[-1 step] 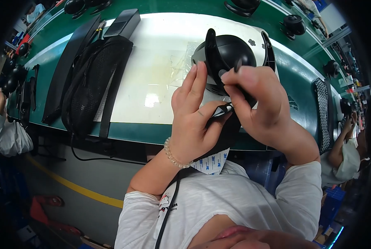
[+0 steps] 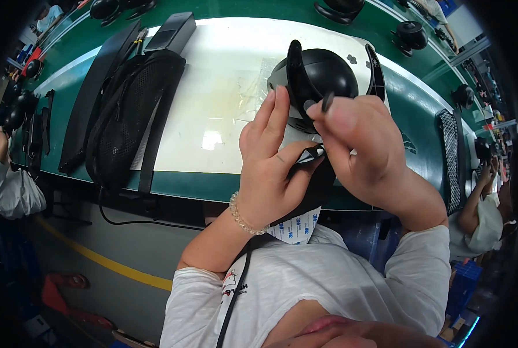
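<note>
On the white mat in front of me stands a glossy black dome-shaped thing (image 2: pixel 330 71) with a curved, horn-like black band (image 2: pixel 297 72) along its side. Two fingers of my left hand (image 2: pixel 269 159) rest against the dome's near left side. Its thumb and forefinger pinch a black strip (image 2: pixel 308 155) with a white patch, below the dome. My right hand (image 2: pixel 366 136) is closed in a pinch just over the band, and a small dark piece (image 2: pixel 328 102) sticks up from its fingertips. Under my left wrist hangs a white backing sheet (image 2: pixel 296 227) with blue print.
Left on the bench (image 2: pixel 189 181) lie a black mesh bag (image 2: pixel 128 110), a long black panel (image 2: pixel 93 104) and a dark grey box (image 2: pixel 172 33). A second curved black piece (image 2: pixel 376 72) lies right of the dome. Farther right is a checked strip (image 2: pixel 450 153). People work at both sides.
My right hand has shifted slightly, its fingertips lifting a little from the band. The small dark piece has moved slightly down and left. My left hand has not moved.
</note>
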The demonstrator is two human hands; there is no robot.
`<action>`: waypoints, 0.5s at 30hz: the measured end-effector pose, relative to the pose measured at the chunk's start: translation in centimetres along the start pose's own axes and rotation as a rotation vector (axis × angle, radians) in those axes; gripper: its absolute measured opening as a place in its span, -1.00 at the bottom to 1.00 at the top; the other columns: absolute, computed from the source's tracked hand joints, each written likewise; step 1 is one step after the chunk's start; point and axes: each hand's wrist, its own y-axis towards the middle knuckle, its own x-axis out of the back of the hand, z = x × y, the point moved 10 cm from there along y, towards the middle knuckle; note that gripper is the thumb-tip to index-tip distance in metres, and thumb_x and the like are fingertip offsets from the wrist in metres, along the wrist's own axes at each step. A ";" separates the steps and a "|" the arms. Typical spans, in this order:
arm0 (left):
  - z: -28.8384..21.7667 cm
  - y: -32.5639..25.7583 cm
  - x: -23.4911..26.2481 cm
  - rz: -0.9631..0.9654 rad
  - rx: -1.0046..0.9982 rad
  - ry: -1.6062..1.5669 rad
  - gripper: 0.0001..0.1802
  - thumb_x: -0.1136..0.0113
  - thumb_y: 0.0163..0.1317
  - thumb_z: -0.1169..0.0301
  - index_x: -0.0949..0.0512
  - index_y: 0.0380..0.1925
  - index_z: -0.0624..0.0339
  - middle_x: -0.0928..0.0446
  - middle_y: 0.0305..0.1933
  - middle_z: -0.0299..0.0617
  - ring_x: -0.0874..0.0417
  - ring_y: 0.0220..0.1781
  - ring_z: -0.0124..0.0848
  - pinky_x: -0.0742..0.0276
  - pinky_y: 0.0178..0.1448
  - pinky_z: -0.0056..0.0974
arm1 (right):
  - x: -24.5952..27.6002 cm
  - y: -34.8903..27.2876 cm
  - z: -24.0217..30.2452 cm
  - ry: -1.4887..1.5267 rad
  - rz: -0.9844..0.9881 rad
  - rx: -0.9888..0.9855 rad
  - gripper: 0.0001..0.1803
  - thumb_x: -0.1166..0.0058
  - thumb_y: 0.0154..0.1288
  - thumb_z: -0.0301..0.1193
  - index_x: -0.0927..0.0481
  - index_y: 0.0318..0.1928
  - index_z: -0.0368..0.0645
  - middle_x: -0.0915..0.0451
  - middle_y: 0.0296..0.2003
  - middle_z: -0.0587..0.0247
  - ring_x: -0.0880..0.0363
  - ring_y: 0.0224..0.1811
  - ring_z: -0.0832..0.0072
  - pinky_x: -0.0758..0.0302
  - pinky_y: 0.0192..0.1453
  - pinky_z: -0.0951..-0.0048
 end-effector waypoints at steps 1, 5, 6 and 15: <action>0.1 0.2 -0.1 0.004 -0.010 0.021 -0.76 -0.21 -0.22 0.53 -0.54 -0.42 0.18 -0.05 0.30 0.21 -0.13 0.31 0.03 -0.09 0.13 -0.12 | -0.3 -0.1 0.3 -0.033 0.042 0.027 -0.34 -0.10 -0.14 -0.77 -0.23 0.03 -0.11 -0.54 -0.26 0.08 -0.55 -0.32 0.26 -0.40 -0.34 0.37; -1.2 0.5 0.5 -0.020 -0.090 0.096 -0.80 -0.22 -0.19 0.51 -0.52 -0.45 0.17 -0.05 0.30 0.19 -0.15 0.30 0.02 -0.10 0.11 -0.13 | -0.7 -0.2 1.5 -0.083 0.144 0.054 -0.34 -0.13 -0.21 -0.68 -0.27 0.01 -0.04 -0.53 -0.20 0.04 -0.56 -0.29 0.23 -0.38 -0.34 0.40; -0.6 0.4 0.2 -0.018 -0.043 0.042 -0.80 -0.23 -0.19 0.50 -0.52 -0.45 0.17 -0.05 0.30 0.19 -0.16 0.30 0.02 -0.11 0.10 -0.13 | -0.8 0.1 0.9 -0.021 0.233 0.001 -0.31 -0.08 -0.14 -0.72 -0.20 0.08 -0.04 -0.52 -0.19 0.01 -0.55 -0.23 0.20 -0.38 -0.29 0.39; 0.1 0.0 -0.2 -0.045 -0.039 0.016 -0.78 -0.23 -0.17 0.50 -0.52 -0.42 0.16 -0.06 0.31 0.14 -0.13 0.31 0.01 -0.07 0.14 -0.13 | 0.4 1.8 -6.8 0.333 -0.146 -0.239 -0.27 0.02 0.11 -0.65 0.09 0.24 -0.23 -0.44 -0.35 0.25 -0.42 0.00 0.34 -0.20 0.18 0.34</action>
